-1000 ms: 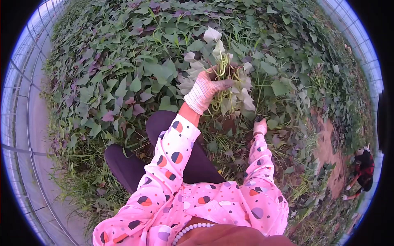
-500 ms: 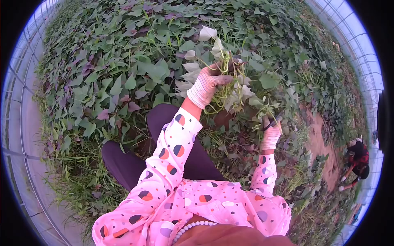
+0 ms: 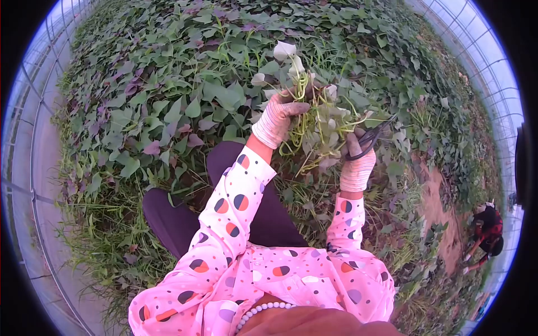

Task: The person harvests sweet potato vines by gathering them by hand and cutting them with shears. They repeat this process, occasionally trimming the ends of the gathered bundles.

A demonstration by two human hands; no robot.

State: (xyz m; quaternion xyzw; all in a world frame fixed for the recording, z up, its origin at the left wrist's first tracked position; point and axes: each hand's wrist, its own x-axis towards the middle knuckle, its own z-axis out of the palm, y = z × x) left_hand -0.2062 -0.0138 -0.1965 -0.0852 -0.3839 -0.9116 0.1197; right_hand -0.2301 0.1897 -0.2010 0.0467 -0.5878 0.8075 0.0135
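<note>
My left hand (image 3: pixel 278 119), in a soiled whitish glove, is closed around a bunch of leafy vine cuttings (image 3: pixel 304 126). Their pale green stems loop and hang below the fist, and light leaf undersides stick up over it. Close by on the right, my right hand (image 3: pixel 358 162), gloved too, grips dark-handled scissors (image 3: pixel 370 141) with the blades angled up and away to the right. Stem ends of the bunch reach to the fingers of this hand. Both hands are above the low vines and grass.
A dense bed of heart-shaped vine leaves (image 3: pixel 218 98) spreads ahead and left. Bare soil (image 3: pixel 437 196) shows at the right, where another person (image 3: pixel 488 232) bends over the ground. Wire mesh (image 3: pixel 33 123) and a pale path (image 3: pixel 64 246) run along the left.
My right hand has moved left and up with the scissors, bringing a leafy sprig to the bunch. My left hand stays nearly in place, still holding the cuttings.
</note>
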